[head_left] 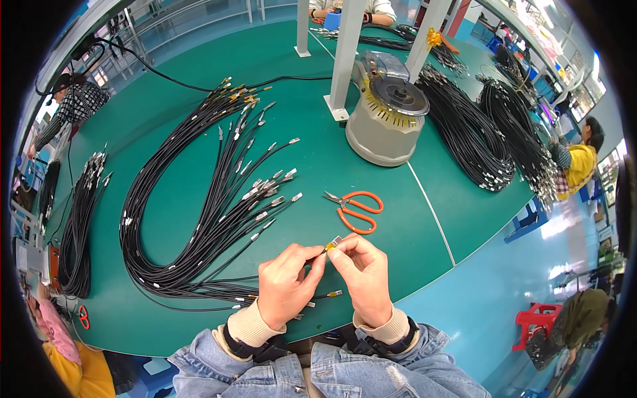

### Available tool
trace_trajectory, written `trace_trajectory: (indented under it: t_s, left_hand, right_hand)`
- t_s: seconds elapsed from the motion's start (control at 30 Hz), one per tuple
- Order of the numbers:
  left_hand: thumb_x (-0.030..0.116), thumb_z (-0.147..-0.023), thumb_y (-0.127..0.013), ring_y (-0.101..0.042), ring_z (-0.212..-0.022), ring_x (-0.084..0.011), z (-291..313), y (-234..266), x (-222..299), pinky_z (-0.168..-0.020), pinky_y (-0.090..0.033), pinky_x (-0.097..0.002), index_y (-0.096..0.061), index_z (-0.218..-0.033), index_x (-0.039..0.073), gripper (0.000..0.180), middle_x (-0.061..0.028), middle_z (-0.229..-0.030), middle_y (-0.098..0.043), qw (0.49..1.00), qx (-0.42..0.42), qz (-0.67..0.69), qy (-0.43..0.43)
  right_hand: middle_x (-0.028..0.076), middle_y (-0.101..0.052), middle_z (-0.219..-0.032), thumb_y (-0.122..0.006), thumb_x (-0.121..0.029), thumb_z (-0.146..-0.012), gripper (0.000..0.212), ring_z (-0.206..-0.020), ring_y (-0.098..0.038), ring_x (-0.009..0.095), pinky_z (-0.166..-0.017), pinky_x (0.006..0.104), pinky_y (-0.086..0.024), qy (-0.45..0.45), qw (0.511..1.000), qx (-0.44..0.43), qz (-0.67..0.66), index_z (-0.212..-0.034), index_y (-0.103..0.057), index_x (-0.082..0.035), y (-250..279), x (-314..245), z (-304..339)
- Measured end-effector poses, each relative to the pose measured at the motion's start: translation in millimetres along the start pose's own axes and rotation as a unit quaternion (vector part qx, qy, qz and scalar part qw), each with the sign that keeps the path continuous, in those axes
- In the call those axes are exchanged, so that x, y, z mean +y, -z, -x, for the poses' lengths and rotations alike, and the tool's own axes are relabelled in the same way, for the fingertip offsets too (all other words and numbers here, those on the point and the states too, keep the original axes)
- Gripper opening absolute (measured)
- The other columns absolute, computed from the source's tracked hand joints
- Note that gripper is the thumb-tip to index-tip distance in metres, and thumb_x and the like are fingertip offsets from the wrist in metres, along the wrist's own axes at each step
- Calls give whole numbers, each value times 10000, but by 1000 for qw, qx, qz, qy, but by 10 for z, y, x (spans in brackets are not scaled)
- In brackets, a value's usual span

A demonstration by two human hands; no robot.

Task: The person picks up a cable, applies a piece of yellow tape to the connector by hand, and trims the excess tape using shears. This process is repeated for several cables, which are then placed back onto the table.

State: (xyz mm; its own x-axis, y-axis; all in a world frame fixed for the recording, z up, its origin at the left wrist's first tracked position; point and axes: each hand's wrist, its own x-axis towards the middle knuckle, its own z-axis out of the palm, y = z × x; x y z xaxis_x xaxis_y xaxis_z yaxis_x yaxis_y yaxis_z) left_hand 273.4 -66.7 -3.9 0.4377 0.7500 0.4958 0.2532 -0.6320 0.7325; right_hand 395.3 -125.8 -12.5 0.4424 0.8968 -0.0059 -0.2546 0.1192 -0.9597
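Near the table's front edge, my left hand (284,282) is closed in a pinch on a black cable just behind its end. My right hand (365,275) pinches that end, where a small silver connector (337,241) with a bit of yellow tape (329,247) shows between the fingertips. The two hands almost touch. Beyond them lie snips (342,202) with orange handles, blades parted and pointing left. A large curved bundle of black cables (142,219) spreads to the left, many ends carrying silver connectors. Several cables run under my left hand, and one yellow-taped end (335,293) lies between my wrists.
A round grey dispenser (381,136) with yellow tape strips around its top stands beyond the snips, beside white frame posts (345,63). More cable bundles lie at right (464,132) and far left (78,232). Other people sit around the green table (312,146).
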Motion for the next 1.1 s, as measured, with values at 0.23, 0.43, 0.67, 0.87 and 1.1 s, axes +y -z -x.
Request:
trace_trajectory:
  t_s: [0.23, 0.43, 0.67, 0.87, 1.1]
  left_hand:
    - [-32, -728, -705, -469, -440, -82, -21, -99, 31, -403, -363, -219, -636, -838, 30, 144, -33, -646, -574, 998, 14, -38, -42]
    - [-51, -710, -707, -466, -438, -84, -43, -152, 60, -401, -358, -224, -633, -839, 36, 172, -28, -641, -566, 997, 27, -32, -60]
    - [-75, -705, -699, -451, -430, -86, -43, -203, 121, -394, -344, -229, -649, -916, 40, 245, -27, -638, -558, 998, 40, -20, -46]
    - [-75, -719, -693, -403, -425, -76, -55, -175, 57, -389, -305, -231, -658, -1013, 41, 317, -23, -615, -532, 992, 42, -54, -106]
    - [-45, -739, -685, -521, -458, -138, -62, -72, 117, -416, -409, -258, -653, -1018, 50, 297, -43, -617, -550, 998, 26, -34, -43]
  right_hand:
    - [26, -590, -796, -618, -41, -845, 81, -772, -541, 88, -727, 239, -437, -10, 1000, 0, 8, -815, -597, 32, 94, -58, -15]
    - [24, -597, -805, -616, -48, -849, 85, -787, -546, 86, -728, 238, -438, -18, 1000, 1, -22, -816, -598, 28, 132, -54, -22]
    - [22, -607, -814, -619, -57, -855, 99, -806, -552, 87, -733, 240, -444, -28, 999, -3, -20, -813, -594, 29, 177, -83, -10]
    - [23, -604, -825, -604, -67, -870, 102, -802, -552, 86, -728, 237, -448, -28, 999, -20, -20, -883, -616, 33, 163, -165, 34]
    - [32, -610, -865, -578, -69, -881, 189, -818, -554, 90, -736, 241, -451, -92, 994, -39, -50, -1025, -606, 50, 141, -305, 138]
